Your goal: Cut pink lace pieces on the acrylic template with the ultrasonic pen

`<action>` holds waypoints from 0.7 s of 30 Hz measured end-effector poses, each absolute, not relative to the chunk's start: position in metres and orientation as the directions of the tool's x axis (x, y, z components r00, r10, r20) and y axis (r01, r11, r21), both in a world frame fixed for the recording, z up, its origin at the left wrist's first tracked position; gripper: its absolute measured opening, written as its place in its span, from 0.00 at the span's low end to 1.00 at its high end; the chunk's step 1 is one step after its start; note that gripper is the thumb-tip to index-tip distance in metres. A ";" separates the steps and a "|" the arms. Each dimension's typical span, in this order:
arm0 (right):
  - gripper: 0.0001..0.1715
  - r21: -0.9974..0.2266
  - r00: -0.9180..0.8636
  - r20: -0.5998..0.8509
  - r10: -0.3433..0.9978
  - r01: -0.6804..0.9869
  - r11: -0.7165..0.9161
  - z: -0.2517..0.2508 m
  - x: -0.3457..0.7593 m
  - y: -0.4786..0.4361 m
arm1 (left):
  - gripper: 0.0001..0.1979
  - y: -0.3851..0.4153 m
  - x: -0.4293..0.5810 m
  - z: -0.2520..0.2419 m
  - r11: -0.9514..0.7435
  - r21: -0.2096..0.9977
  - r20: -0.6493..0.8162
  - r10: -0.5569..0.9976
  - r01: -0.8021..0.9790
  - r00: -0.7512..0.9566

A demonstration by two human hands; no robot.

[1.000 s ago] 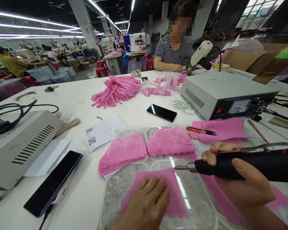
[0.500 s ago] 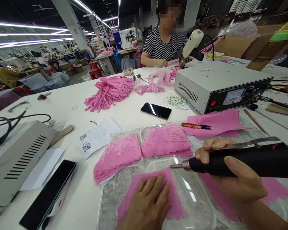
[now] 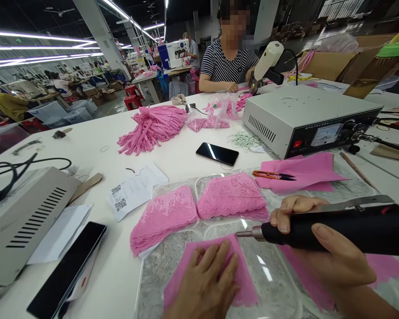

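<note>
My left hand (image 3: 208,279) lies flat with its fingers spread, pressing a pink fabric piece (image 3: 244,283) onto a clear, grey-patterned board (image 3: 279,283). My right hand (image 3: 335,261) is wrapped round a black handheld ultrasonic welding gun (image 3: 349,226), which points left. Its slim metal tip is at the upper right corner of the fabric piece; whether it presses down I cannot tell. Just beyond my left hand are two stacks of pink lace pieces, a left stack (image 3: 166,217) and a right stack (image 3: 232,197). More pink fabric (image 3: 312,283) lies partly hidden under my right hand.
Orange thread snips (image 3: 274,175) rest on folded pink cloth (image 3: 306,170). Behind stand a grey control box (image 3: 306,115) and a phone (image 3: 217,153). Pink straps (image 3: 153,126) are heaped farther back. Leftward are another phone (image 3: 66,270) and a grey box (image 3: 29,217). A co-worker (image 3: 229,62) sits opposite.
The whole view has shifted very slightly. My left hand still holds the fabric down, and the gun's tip stays at its corner. The co-worker's hands have moved a little.
</note>
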State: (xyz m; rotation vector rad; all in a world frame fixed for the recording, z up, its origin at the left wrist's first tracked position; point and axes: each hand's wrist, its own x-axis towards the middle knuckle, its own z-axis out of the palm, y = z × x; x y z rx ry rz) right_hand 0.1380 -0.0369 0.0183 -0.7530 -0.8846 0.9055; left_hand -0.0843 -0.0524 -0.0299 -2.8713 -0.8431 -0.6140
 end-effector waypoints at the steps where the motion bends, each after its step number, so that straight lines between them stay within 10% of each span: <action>1: 0.08 -0.842 0.328 0.313 0.891 -0.339 0.420 0.018 0.138 -0.037 | 0.17 -0.052 -0.084 -0.030 -0.843 0.029 0.395 0.504 0.538 0.769; 21: 0.07 -0.851 0.352 0.316 0.881 -0.306 0.427 0.020 0.136 -0.036 | 0.17 -0.057 -0.083 -0.033 -0.828 0.052 0.479 0.511 0.558 0.714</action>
